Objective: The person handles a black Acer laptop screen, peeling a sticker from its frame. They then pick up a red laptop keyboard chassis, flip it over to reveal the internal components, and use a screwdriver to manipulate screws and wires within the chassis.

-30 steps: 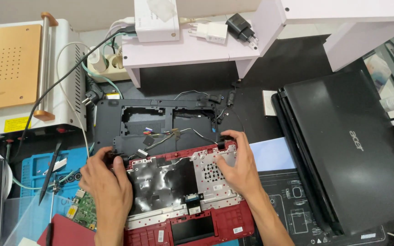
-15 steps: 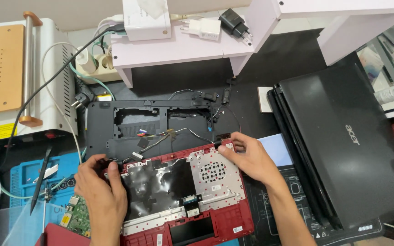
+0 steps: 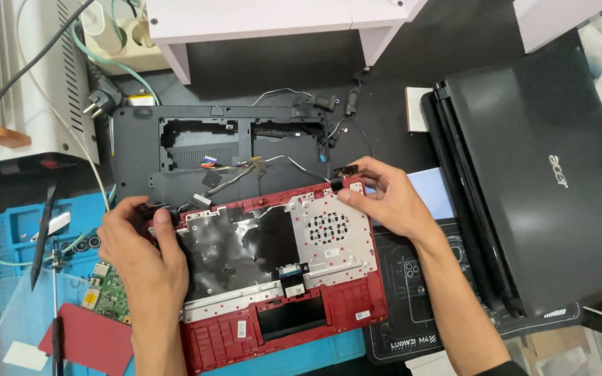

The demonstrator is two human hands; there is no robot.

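Head view: red laptop cover (image 3: 280,278) between hands.

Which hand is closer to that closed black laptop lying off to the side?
Right. The right hand grips the red panel's top right corner, next to the black laptop; the left hand holds the far left corner.

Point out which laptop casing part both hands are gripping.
The red palmrest cover, underside up, held at its top corners by the left hand and right hand; the black base shell behind lies untouched.
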